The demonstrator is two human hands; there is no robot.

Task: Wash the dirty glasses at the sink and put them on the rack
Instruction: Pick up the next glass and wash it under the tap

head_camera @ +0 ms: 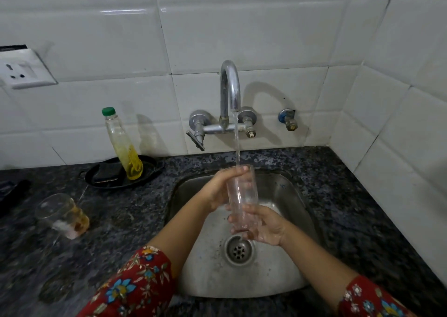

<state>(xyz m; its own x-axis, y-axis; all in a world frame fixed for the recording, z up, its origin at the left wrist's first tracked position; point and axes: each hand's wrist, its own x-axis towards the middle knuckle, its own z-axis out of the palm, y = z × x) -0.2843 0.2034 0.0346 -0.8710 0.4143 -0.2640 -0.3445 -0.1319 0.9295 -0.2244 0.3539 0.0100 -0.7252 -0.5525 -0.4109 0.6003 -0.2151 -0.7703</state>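
Both your forearms reach forward and converge, bare from the wrists back to the red floral sleeves [135,285] near your elbows. Your left hand [217,191] is the farther one, its fingers [240,169] curled round the upper end of a glass [242,196]. Your right hand [264,229] sits lower and nearer, glistening wet, fingers wrapped round the glass's base.

Left hand [217,191], right hand [268,229] hold seemingly clear glass [242,196] under tap [230,87].

Red sleeves [135,285] printed with blue, yellow flowers.
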